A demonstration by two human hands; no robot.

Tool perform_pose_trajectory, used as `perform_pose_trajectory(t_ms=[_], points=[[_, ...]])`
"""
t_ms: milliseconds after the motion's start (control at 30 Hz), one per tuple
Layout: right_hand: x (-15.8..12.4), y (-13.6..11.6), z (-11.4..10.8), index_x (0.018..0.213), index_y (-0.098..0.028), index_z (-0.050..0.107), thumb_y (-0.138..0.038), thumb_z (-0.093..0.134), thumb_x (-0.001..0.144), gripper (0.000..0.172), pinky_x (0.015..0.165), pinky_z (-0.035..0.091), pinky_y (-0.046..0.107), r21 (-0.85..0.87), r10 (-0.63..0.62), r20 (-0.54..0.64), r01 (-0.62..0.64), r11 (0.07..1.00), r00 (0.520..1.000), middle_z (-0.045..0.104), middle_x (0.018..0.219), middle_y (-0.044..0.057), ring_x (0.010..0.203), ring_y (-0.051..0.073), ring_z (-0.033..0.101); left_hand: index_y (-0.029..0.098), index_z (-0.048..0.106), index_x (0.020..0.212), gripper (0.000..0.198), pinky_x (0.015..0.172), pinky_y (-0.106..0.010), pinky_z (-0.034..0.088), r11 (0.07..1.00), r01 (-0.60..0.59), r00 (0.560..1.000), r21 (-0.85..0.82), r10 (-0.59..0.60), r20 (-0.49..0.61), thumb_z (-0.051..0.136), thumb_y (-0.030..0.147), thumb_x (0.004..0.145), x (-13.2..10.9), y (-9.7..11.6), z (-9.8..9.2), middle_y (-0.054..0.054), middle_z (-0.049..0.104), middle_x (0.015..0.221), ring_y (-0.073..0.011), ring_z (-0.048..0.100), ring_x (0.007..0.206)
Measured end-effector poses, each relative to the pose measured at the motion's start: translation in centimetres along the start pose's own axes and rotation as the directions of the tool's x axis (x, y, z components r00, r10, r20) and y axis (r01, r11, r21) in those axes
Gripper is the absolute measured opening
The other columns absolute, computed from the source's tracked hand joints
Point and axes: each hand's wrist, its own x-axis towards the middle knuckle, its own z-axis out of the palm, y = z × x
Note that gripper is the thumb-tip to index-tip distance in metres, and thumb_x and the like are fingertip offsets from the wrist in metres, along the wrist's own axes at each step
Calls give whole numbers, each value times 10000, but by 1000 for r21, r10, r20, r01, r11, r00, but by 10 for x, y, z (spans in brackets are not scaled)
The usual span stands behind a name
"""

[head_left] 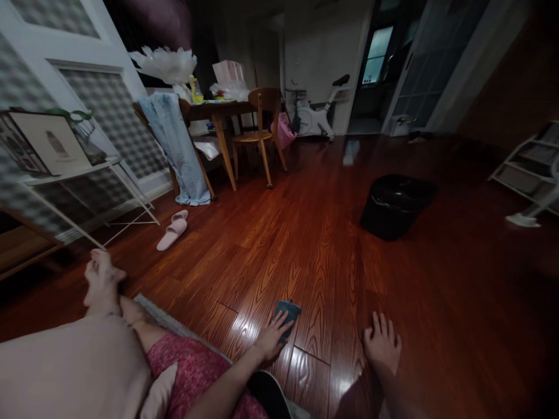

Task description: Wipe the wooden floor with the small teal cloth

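Observation:
My left hand (271, 336) reaches forward over the floor with its fingers spread across a small dark teal piece, perhaps a folded cloth or pouch (288, 313). Its thumb lies by the near edge of that piece, and part of the piece is hidden under the fingers. Whether the piece touches the floor I cannot tell. Off to the right, my right hand (382, 342) is palm down with fingers apart and nothing in it, low over or on the wooden floor (323, 256).
A black bin (391, 209) stands ahead on the right. Pink slippers (173, 231) lie on the left near a white side table (70, 174). Beyond are a chair (257, 137), jeans (177, 145) and an exercise bike (317, 116). A beige cushion (65, 369) covers the lower left.

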Motion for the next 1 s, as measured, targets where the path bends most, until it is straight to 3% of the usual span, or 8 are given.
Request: perform_pose_trajectory(t_ms=[100,200,333,433,567,700,833,1000], points=[[0,1,1,1565,-164,352,-317,208,943,657,1200,194,529,-2,-2,4,2,1000,1000,391,1602,103,1517,276,227,327,292,1587,714,1227,-594,114,999,40,999,12,-40,-14,525,228,919,-4,-8,-10,-31,144,1687,-283,119,1543],[0,1,2,1571,-170,340,-317,223,938,660,1195,204,538,5,0,8,0,1000,1000,398,1597,107,1517,276,223,311,293,1591,689,1230,-582,114,982,188,980,33,-186,-66,484,218,936,-10,-19,-20,-39,141,1686,-282,113,1544],[0,1,2,1563,-148,353,-320,212,939,663,1192,217,547,10,1,2,-1,1000,1000,400,1595,116,1521,278,208,259,258,1609,680,1231,-555,152,907,419,898,32,-409,-161,432,199,954,-18,-34,-27,-58,135,1684,-285,88,1544],[0,0,1,1561,-147,359,-320,208,938,664,1195,215,543,7,1,-2,-1,1000,1000,407,1592,113,1521,274,211,210,273,1606,664,1238,-535,151,870,493,856,24,-479,-194,426,208,960,-21,-38,-27,-75,134,1683,-303,73,1542],[1,0,1,1554,-139,373,-315,205,933,666,1197,214,540,11,6,-2,-6,1000,1000,391,1601,113,1519,279,220,191,270,1606,691,1242,-534,160,907,421,895,3,-415,-162,457,206,941,-16,-22,-20,-79,95,1687,-324,36,1540],[1,2,2,1569,-171,347,-314,225,928,668,1194,215,544,21,9,1,-9,1000,1000,387,1604,105,1516,285,234,241,272,1605,749,1239,-561,153,971,239,969,16,-237,-75,540,217,906,-4,3,-4,-67,90,1690,-329,55,1541],[2,4,4,1578,-195,327,-309,245,925,668,1178,238,559,24,3,2,-3,1000,1000,395,1598,115,1510,289,251,308,279,1597,697,1239,-573,137,995,93,992,38,-90,-86,545,325,953,5,14,7,-37,127,1689,-307,104,1543],[1,2,2,1557,-141,367,-322,211,930,671,1193,219,539,6,-8,-9,8,1000,1000,388,1603,117,1517,283,231,342,288,1590,665,1239,-577,124,987,147,986,66,-142,-83,509,317,963,1,1,-8,-16,148,1685,-286,148,1539]])
